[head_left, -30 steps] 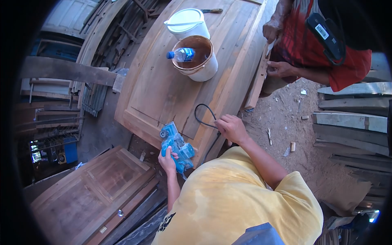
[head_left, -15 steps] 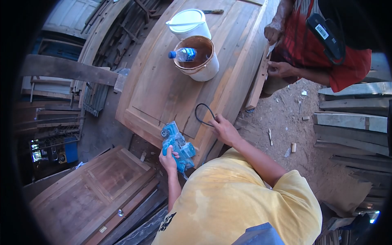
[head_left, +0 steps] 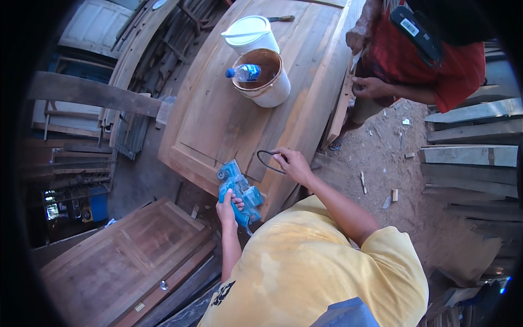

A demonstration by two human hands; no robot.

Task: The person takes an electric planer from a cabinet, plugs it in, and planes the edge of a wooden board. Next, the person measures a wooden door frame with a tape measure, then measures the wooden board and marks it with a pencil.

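Note:
A teal electric planer (head_left: pixel 237 183) rests near the front end of a wooden door panel (head_left: pixel 218 133). My left hand (head_left: pixel 226 209) is wrapped round its handle. Between the fingers of my right hand (head_left: pixel 293 165) is a thin black rubber belt (head_left: pixel 259 157), which hangs as a loop above the panel, to the right of the planer. Part of the belt is hidden by the fingers.
On the panel are a brown-stained bucket (head_left: pixel 277 92) with a water bottle (head_left: pixel 243 72) across it, a white lidded bucket (head_left: pixel 250 35) and a brush (head_left: pixel 281 18). A co-worker in a red shirt (head_left: pixel 455 82) handles a timber piece (head_left: pixel 339 117). Another door (head_left: pixel 125 261) lies lower left.
My right hand has shifted slightly left and up with the belt, whose loop looks flatter. My left hand stays on the planer. The view has moved a little.

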